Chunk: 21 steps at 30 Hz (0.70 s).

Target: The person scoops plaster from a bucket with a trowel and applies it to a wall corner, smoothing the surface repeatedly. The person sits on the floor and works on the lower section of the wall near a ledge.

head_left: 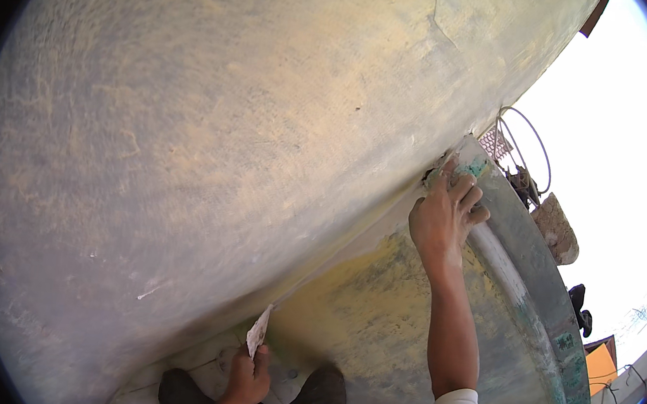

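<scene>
My left hand (pixel 247 379), low in the picture, is closed round a flat, pale, blotchy piece (pixel 258 331) with a narrow tip. That tip points up toward the seam where the big plastered wall (pixel 188 150) meets a yellow-grey stained panel (pixel 376 300). Farther up on the right, my right hand (pixel 445 218) presses with bent fingers at the end of this seam, beside the curved rim (pixel 506 208). Its fingertips lie near a rough, chipped spot with green stains (pixel 473 168). Whatever those fingers hold, if anything, is hidden.
Past the rim lie a looped wire (pixel 550 157), a rough brown block (pixel 556 228), a dark object (pixel 579 308) and an orange panel (pixel 601 367). My dark-clothed knees (pixel 316 400) show at the bottom. A thin crack (pixel 437 18) runs down the wall's upper part.
</scene>
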### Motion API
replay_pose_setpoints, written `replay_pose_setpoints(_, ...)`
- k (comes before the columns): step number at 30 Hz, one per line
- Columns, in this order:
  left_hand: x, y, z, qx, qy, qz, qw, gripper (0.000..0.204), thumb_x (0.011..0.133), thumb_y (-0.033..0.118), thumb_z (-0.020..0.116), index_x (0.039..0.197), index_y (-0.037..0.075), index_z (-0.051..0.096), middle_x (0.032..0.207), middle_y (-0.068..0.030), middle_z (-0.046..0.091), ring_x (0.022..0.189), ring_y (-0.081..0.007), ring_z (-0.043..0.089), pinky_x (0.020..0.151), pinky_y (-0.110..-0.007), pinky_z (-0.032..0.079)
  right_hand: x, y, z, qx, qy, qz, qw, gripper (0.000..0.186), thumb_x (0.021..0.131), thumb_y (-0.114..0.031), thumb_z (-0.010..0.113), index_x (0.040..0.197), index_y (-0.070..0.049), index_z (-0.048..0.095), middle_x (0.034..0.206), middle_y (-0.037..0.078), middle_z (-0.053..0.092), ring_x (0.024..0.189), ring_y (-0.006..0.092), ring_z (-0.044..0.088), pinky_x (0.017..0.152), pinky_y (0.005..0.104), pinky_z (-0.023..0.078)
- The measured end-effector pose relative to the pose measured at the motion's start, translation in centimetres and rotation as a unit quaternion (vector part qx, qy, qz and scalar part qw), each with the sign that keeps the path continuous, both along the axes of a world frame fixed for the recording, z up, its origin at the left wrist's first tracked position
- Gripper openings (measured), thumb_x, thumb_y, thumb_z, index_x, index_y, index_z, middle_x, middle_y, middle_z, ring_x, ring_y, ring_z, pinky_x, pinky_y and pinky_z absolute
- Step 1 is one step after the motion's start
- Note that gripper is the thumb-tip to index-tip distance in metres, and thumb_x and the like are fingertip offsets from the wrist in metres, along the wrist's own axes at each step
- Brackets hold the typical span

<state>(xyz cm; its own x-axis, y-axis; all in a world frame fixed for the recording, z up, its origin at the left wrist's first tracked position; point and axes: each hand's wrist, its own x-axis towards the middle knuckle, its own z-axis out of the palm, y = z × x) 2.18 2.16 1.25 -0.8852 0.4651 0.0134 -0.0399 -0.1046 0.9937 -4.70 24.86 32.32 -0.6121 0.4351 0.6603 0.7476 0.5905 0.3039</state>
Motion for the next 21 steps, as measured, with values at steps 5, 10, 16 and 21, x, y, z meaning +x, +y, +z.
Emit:
replay_pose_setpoints(5, 0.1, 0.3, -1.1, 0.008, 0.025, 0.021, 0.999, 0.033, 0.108, 0.025, 0.046, 0.096, -0.003, 0.058, 0.069, -0.0050, 0.058, 0.064, -0.0134, 0.056, 0.061, -0.035, 0.047, -1.5, 1.0, -1.1, 0.006, 0.012, -0.004, 1.000, 0.077, 0.090, -0.002, 0.049, 0.160, 0.001, 0.016, 0.140, 0.025, 0.037, 0.124, 0.0364, 0.035, 0.102, 0.0582, 0.022)
replay_pose_setpoints(10, 0.2, 0.4, -0.6, 0.001, 0.007, 0.031, 0.999, 0.030, 0.108, 0.023, 0.047, 0.099, -0.003, 0.058, 0.069, -0.0050, 0.059, 0.064, -0.0140, 0.058, 0.061, -0.035, 0.047, -1.6, 2.6, -2.9, 0.075, 0.010, -0.009, 0.997, 0.074, 0.091, -0.007, 0.051, 0.158, 0.002, 0.022, 0.132, 0.022, 0.037, 0.119, 0.0359, 0.033, 0.099, 0.0568, 0.020)
replay_pose_setpoints(16, 0.0, 0.5, -1.1, 0.029, 0.037, 0.038, 0.998, 0.033, 0.108, 0.027, 0.047, 0.099, -0.003, 0.059, 0.070, -0.0073, 0.060, 0.065, -0.0161, 0.061, 0.061, -0.036, 0.048, -0.4, 1.1, -3.9, 0.009, -0.046, 0.015, 0.999, 0.076, 0.088, -0.007, 0.054, 0.157, 0.003, 0.024, 0.134, 0.024, 0.039, 0.122, 0.0377, 0.035, 0.103, 0.0605, 0.019)
replay_pose_setpoints(21, 0.3, 0.7, -2.4, -0.027, 0.023, 0.048, 0.998, 0.031, 0.107, 0.026, 0.047, 0.097, -0.002, 0.059, 0.069, -0.0084, 0.061, 0.064, -0.0172, 0.061, 0.061, -0.037, 0.048, 1.7, -0.9, -2.8, -0.005, -0.003, 0.049, 0.999, 0.076, 0.087, -0.007, 0.055, 0.157, 0.001, 0.025, 0.136, 0.026, 0.038, 0.124, 0.0402, 0.035, 0.105, 0.0635, 0.018)
